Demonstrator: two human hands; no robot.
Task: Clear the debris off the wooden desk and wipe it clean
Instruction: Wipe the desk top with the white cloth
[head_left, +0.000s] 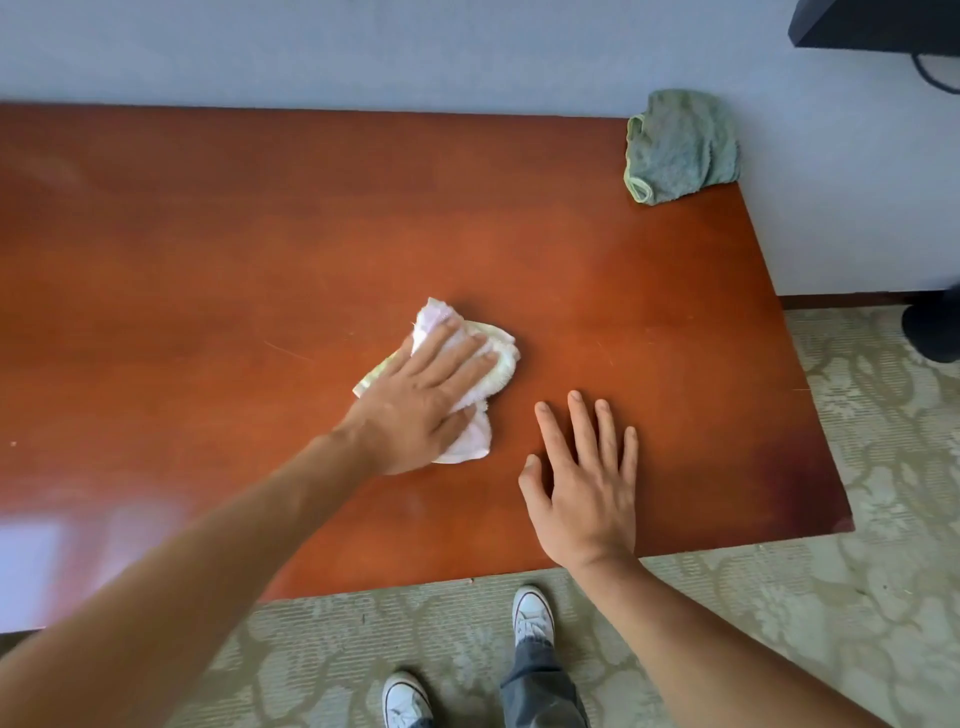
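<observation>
Wooden desk (208, 234) fills frame centre and left, long axis left-right. Left hand (421, 400) presses white cloth (467, 364) flat at centre, fingers straight. Right hand (587, 488) flat on wood just beside, lower right, holding nothing. Green cloth (680, 145) at upper-right corner. Open room leftward; near edge close below hands.

- Left hand (421, 400) presses a pale cloth (467, 364) flat on the wooden desk (208, 234).
- Right hand (587, 483) rests flat just beside it.
- Green cloth (680, 145) lies at the far right corner.
</observation>
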